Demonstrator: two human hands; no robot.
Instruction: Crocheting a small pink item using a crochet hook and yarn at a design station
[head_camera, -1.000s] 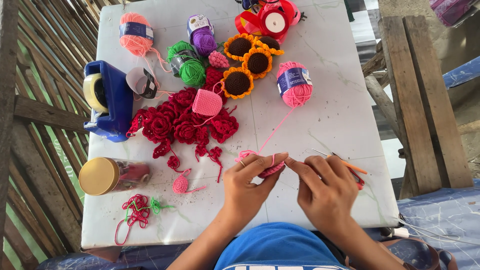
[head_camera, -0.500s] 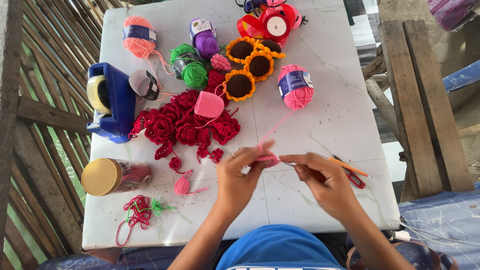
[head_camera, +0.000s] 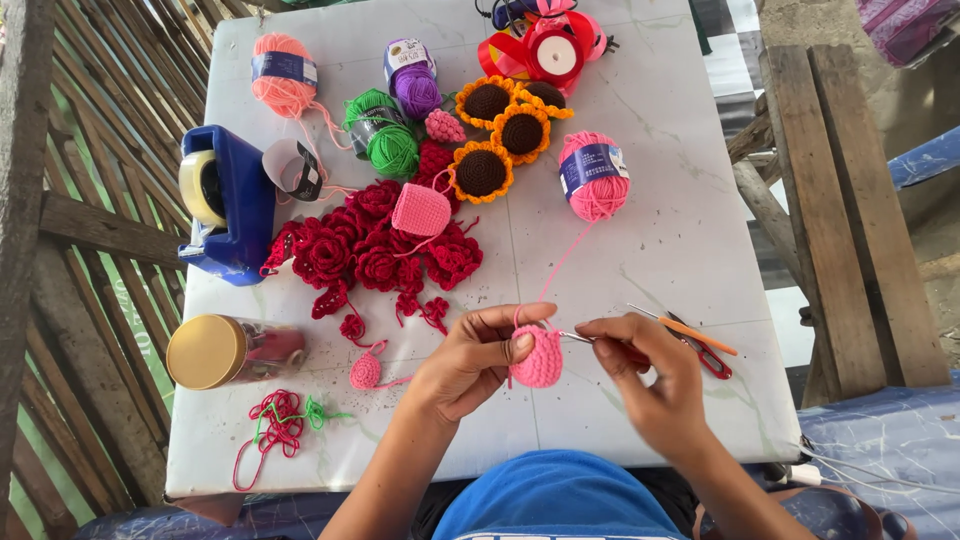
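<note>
My left hand (head_camera: 470, 362) pinches a small pink crocheted piece (head_camera: 539, 358) above the near edge of the white table (head_camera: 680, 250). My right hand (head_camera: 650, 372) grips a thin metal crochet hook (head_camera: 577, 338) whose tip meets the piece. A pink strand (head_camera: 565, 262) runs from the piece up to a pink yarn ball (head_camera: 594, 178). The hook's handle is hidden inside my fingers.
Red crocheted roses (head_camera: 375, 250), a pink crocheted cup (head_camera: 421, 209) and sunflowers (head_camera: 500, 130) fill the table's middle. A blue tape dispenser (head_camera: 235, 205) and a gold-lidded jar (head_camera: 225, 350) sit at left. Orange hook (head_camera: 697, 334) and red scissors (head_camera: 712, 360) lie by my right hand. Yarn balls line the far edge.
Both hands have lifted slightly and turned the pink piece, so its rounded side now hangs down between them. The camera has shifted a little.
</note>
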